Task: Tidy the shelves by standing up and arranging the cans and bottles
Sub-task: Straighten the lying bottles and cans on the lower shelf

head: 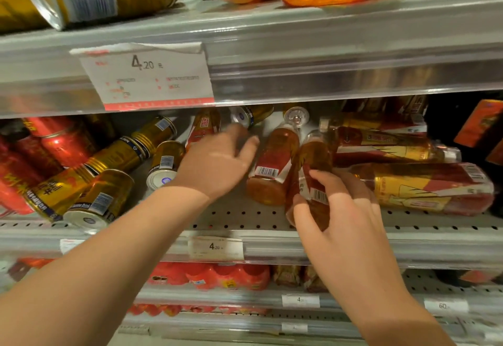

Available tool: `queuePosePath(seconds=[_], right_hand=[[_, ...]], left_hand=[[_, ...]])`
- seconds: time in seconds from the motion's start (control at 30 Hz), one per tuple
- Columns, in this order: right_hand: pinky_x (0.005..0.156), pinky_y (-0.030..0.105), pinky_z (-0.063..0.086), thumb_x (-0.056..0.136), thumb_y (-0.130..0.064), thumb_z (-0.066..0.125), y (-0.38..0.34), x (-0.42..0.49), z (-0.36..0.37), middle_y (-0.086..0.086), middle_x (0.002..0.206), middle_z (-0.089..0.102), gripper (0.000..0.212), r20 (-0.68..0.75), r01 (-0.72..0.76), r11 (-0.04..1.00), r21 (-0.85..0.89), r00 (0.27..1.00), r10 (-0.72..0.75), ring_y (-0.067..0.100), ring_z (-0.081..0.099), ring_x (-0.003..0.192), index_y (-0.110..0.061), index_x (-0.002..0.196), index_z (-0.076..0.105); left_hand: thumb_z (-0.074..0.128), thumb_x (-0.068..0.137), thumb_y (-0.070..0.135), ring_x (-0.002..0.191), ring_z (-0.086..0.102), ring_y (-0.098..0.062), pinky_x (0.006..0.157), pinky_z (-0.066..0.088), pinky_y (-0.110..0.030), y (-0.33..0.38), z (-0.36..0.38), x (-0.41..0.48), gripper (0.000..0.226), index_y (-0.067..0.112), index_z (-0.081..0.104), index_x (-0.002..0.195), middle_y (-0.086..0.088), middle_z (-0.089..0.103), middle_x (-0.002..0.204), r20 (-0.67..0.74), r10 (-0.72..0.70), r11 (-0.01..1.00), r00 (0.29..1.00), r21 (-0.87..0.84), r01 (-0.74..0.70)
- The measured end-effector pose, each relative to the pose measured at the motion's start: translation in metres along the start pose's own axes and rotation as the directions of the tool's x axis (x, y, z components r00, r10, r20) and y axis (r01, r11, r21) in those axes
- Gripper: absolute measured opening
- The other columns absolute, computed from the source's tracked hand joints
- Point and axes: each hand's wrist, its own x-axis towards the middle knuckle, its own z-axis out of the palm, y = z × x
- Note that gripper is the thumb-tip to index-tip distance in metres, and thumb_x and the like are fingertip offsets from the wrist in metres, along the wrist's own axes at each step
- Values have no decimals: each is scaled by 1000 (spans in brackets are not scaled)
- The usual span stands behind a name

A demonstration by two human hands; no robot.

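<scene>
The amber bottle (313, 160) lay on its side on the perforated middle shelf (239, 220), near the front edge. Its long axis ran front to back, base toward the person and neck pointing into the shelf. The right hand (340, 217) had it by the lower end, thumb on the near left side and fingers curled over the label from the right, a firm wrap round the body. To stand it, I'd judge the neck had to swing up and toward the front, pivoting on the base already in that hand.

Just beside it on the left lay a second bottle (273, 163), toppled the same way, their sides about touching. The left hand (217, 163) hovered over that one's left flank, fingers spread and holding nothing, though blurred; its forearm came in low from the left and the wrist was bent slightly inward. It was the nearer hand for that second bottle.

Further left, gold cans (114, 157) and red cans (60, 141) lay tumbled in a heap. To the right, larger bottles (422, 187) lay crosswise, one close against the right hand's knuckles.
</scene>
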Motion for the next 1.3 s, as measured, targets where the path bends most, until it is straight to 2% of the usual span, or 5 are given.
queuePosePath(seconds=[0.13,0.33,0.63,1.07,1.3], right_hand=[[115,39,35,92,-55,46,0,0,3,-15,142,35,46,-24,15,998,67,1000,-14,7,25,134,-46,136,40],[113,32,32,91,-51,49,1,1,8,-26,137,30,42,-35,42,994,99,999,-38,-8,19,127,-52,132,39],[106,27,26,87,-49,49,-4,4,15,-21,140,34,42,-24,6,996,84,1000,-4,3,23,136,-50,129,45],[91,14,27,87,-47,49,-16,20,17,-14,139,41,42,-74,142,984,106,988,-134,-25,33,110,-45,128,48],[93,23,38,92,-44,51,-34,40,20,-22,117,42,43,45,250,967,38,967,-252,4,42,118,-42,134,45]], left_hand=[[51,98,44,100,65,-34,84,50,-41,-35,-25,24,35,21,64,122,-12,69,105,-158,45,943,986,334,11],[52,93,61,119,56,-43,103,46,-49,-54,-20,40,74,28,28,154,-18,43,141,192,-212,890,958,444,108],[39,87,79,132,48,-34,119,23,-49,-46,-25,9,79,33,38,151,-8,59,140,171,69,761,983,628,-163],[16,85,78,122,50,-32,110,38,-45,-17,-23,-68,79,34,49,141,-8,56,128,106,48,857,993,506,-96],[27,92,72,115,51,-20,97,46,-36,-15,-16,-91,65,37,53,140,3,55,120,-44,35,958,998,287,-21]])
